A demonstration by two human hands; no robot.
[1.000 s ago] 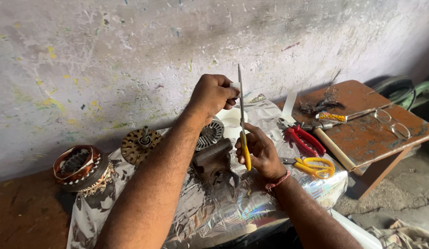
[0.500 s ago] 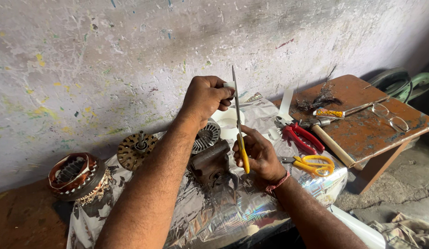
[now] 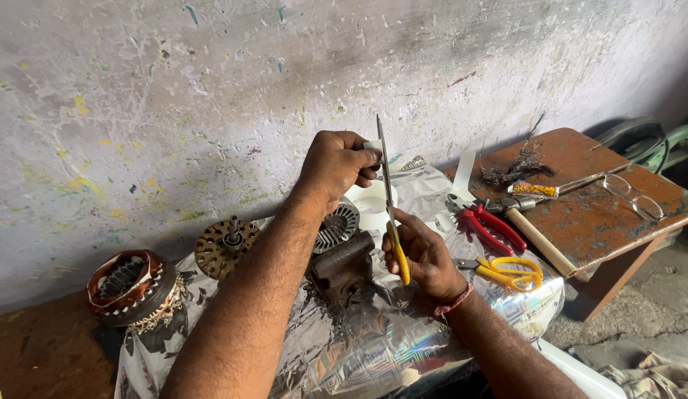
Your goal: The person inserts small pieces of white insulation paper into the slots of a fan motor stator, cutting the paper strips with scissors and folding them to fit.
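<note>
The stained wall (image 3: 211,96) fills most of the view, and below it a crinkled foil sheet (image 3: 359,347) covers the bench. A rusty small table (image 3: 603,214) stands at the right, with a hammer (image 3: 532,233) lying across its near edge. On the foil lie a wound stator (image 3: 130,284), a rotor disc (image 3: 224,247), red pliers (image 3: 492,227) and yellow scissors (image 3: 510,272). The left hand (image 3: 336,166) is raised, fingers pinched shut on a small white strip (image 3: 372,145). The right hand (image 3: 421,255) is wrapped round the yellow handle of a long upright blade (image 3: 385,185) – its tip stands just beside the strip. Since a second ago both hands have barely shifted – the blade tilts slightly more upright. What kind of tool the blade is stays hard to make out, and the dark block (image 3: 342,267) beneath the hands is half hidden.
</note>
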